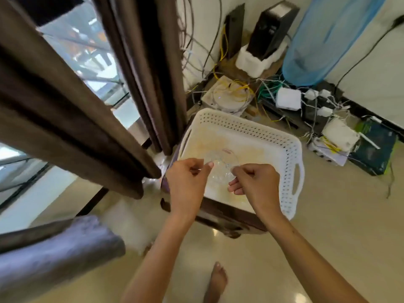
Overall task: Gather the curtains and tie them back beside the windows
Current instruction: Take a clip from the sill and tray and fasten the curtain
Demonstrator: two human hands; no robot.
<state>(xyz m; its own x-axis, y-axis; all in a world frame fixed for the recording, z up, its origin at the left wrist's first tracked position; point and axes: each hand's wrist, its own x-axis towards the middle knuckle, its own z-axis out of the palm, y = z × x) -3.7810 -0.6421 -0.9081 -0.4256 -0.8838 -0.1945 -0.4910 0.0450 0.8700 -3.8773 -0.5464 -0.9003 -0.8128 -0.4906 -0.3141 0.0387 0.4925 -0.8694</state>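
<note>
Clear, thin, near-invisible tie-back band (pixel 223 169), pinched between my left hand (pixel 188 182) and right hand (pixel 254 184) over white perforated basket (pixel 293 154); brown curtains (pixel 87 119) hang loose left; risk: slips free, tangles.

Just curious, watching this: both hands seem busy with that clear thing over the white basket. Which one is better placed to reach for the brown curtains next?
Probably the left hand. The brown curtains hang on its side, while the right hand is farther away, over the white perforated plastic basket. Both pinch the clear, glassy object.

Bare forearms, sleeveless, ringless hands (pixel 218 182), barefoot.
</note>
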